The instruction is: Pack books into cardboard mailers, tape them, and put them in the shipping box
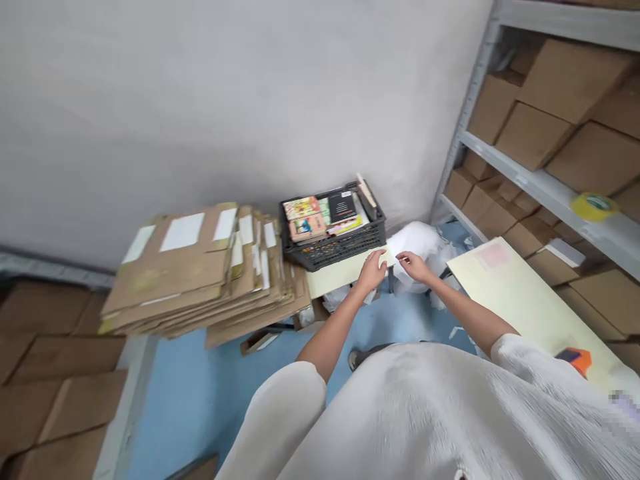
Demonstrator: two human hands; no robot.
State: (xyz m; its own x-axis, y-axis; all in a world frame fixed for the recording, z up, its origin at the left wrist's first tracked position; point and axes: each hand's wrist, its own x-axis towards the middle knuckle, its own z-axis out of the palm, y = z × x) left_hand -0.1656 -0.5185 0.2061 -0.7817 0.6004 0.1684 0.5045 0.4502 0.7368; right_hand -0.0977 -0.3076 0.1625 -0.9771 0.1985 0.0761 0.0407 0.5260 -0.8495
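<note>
My left hand [373, 270] rests on the right end of a narrow pale tabletop [334, 275], fingers loosely spread and no object visible in them. Just right of that tabletop's end, my right hand [413, 265] has its thumb and fingers drawn together. Something small and dark shows at its fingertips, too small to name. Behind my left hand, a black plastic crate [336, 248] holds several books [343, 207]. White plastic bags [417, 237] bunch up beyond my right hand.
Flattened cardboard boxes [175, 267] with white labels are stacked at left. Shelves of cardboard boxes [533, 137] stand at right, with a yellow tape roll [593, 207] on one shelf. A second pale table [520, 293] bears an orange tool [577, 361]. The floor [200, 400] is blue.
</note>
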